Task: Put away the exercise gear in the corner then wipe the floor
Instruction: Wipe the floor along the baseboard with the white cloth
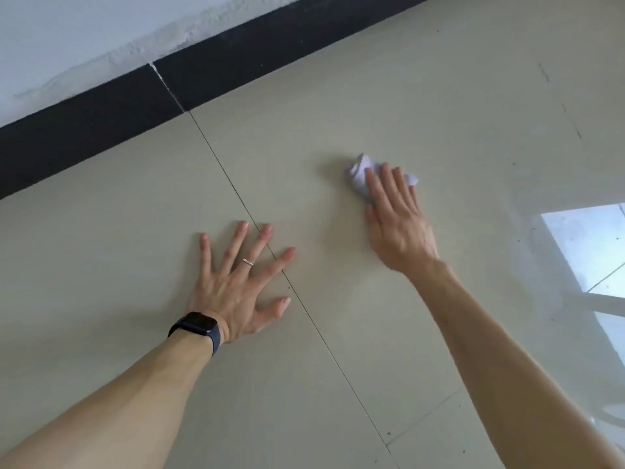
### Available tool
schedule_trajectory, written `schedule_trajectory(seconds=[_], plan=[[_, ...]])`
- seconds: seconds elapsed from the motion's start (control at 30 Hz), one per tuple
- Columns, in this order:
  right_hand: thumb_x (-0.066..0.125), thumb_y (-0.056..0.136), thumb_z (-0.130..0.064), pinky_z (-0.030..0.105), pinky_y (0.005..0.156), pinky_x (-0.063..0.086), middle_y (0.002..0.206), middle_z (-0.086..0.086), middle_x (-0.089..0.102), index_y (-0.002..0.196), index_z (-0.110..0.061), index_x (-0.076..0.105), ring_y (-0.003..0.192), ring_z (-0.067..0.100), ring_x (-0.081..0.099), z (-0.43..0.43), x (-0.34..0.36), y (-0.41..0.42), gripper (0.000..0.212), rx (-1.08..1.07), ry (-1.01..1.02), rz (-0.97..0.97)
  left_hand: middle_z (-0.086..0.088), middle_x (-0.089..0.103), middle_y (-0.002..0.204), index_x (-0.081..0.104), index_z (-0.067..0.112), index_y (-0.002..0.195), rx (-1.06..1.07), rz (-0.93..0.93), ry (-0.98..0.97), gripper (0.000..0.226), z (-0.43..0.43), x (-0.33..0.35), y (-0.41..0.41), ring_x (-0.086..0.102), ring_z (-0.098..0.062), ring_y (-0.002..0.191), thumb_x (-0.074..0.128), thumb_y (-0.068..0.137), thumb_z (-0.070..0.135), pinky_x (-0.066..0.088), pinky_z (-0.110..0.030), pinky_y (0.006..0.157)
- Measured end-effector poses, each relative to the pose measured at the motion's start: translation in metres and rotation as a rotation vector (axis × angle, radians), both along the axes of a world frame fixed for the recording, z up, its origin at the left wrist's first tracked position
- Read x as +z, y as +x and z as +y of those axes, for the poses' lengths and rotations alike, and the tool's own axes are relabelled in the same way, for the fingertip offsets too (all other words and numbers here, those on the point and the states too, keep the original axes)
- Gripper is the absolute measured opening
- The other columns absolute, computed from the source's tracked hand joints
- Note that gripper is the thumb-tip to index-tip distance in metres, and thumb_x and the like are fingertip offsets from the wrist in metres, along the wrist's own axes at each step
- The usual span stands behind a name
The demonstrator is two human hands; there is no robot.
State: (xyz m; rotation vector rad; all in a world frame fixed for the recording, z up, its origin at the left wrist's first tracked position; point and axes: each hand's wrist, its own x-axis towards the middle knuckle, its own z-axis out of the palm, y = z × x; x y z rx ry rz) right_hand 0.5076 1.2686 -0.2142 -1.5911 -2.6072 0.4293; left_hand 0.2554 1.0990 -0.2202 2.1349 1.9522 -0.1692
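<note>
Left hand (236,292) flat, fingers splayed on glossy tile floor (439,113); right hand (399,228), fingers straight, presses crumpled pale cloth (358,172), long axis left-right.

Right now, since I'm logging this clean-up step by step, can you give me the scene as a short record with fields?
stage: wiping the floor; no exercise gear in view
left hand: flat on the floor, fingers spread, lying across a tile joint
right hand: straight fingers pressing the cloth onto the floor
cloth: pale, crumpled, partly under that hand
floor: glossy beige tiles, window reflection at right
left wrist: dark watch; ring on one finger
background: black baseboard under a white wall
</note>
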Motion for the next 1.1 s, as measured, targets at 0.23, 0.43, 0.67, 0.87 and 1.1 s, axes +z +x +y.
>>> schedule_trajectory(seconds=[0.23,0.43,0.67,0.87,1.1], plan=[[0.026,0.105,-0.036,0.049,0.123,0.012,0.165,0.01,0.015,0.157,-0.017,0.023,0.153,0.028,0.008,-0.087,0.001,-0.016,0.056,-0.231,-0.052,0.086,0.002,0.003,0.167,0.019,0.048,0.153,0.005,-0.009,0.003,0.077,-0.001,-0.001,0.002,0.005,-0.031,0.153,0.037,0.081,0.072,0.009,-0.076,0.109],[0.027,0.106,-0.04,0.044,0.124,0.014,0.166,-0.007,0.012,0.157,-0.031,0.019,0.153,0.012,0.005,-0.117,0.008,0.039,0.053,-0.105,-0.094,-0.023,0.004,0.003,0.167,0.02,0.048,0.153,0.007,-0.026,0.009,0.078,-0.002,-0.004,0.001,0.002,-0.03,0.153,0.036,0.08,0.072,0.005,-0.075,0.11],[0.024,0.103,-0.048,0.05,0.123,0.009,0.167,-0.002,0.004,0.159,-0.029,0.013,0.154,0.016,-0.001,-0.195,0.011,0.039,0.059,-0.44,-0.158,-0.02,0.006,0.0,0.167,0.014,0.05,0.153,0.026,-0.02,-0.016,0.076,-0.004,-0.006,0.001,-0.001,-0.028,0.153,0.027,0.082,0.076,0.004,-0.074,0.111],[0.023,0.106,-0.045,0.054,0.123,0.008,0.166,-0.011,0.003,0.157,-0.038,0.011,0.153,0.008,-0.001,-0.215,0.014,0.098,0.054,-0.279,-0.17,-0.095,0.008,-0.006,0.166,0.006,0.055,0.151,0.032,-0.032,-0.012,0.075,-0.005,-0.007,0.0,-0.007,-0.025,0.153,0.025,0.082,0.078,0.0,-0.073,0.112],[0.017,0.103,-0.049,0.05,0.124,0.005,0.167,0.0,0.0,0.159,-0.028,0.007,0.153,0.015,-0.004,-0.275,0.013,0.08,0.061,-0.591,-0.17,-0.025,0.009,-0.015,0.165,0.001,0.057,0.15,0.052,-0.063,-0.061,0.074,-0.004,-0.003,-0.001,-0.017,-0.022,0.151,0.019,0.082,0.082,-0.004,-0.072,0.112]])
